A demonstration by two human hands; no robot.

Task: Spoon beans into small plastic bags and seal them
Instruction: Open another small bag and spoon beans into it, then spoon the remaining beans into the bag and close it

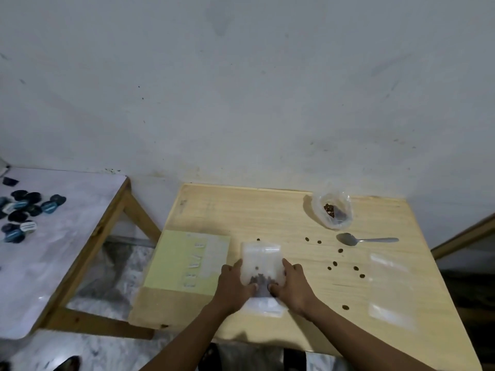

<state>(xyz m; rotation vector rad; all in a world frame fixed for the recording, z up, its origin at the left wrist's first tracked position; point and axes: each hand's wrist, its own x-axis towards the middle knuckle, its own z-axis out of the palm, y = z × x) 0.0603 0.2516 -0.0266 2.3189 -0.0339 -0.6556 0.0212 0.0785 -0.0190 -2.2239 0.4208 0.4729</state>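
left hand (233, 286) | right hand (292, 285) | fingers pinching bean bag (261, 266) sides, thumbs inward

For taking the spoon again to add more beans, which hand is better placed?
Probably the right hand: the spoon lies on its side of the small bag, handle pointing right. The left hand would have to cross over.

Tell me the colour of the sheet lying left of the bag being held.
Pale yellow-green; the sheet shows best in the head view, left of the small plastic bag.

Bare table (241, 210) beyond the hands; spoon (364, 239), loose beans (340, 250), bean sack (333, 208) rightward.
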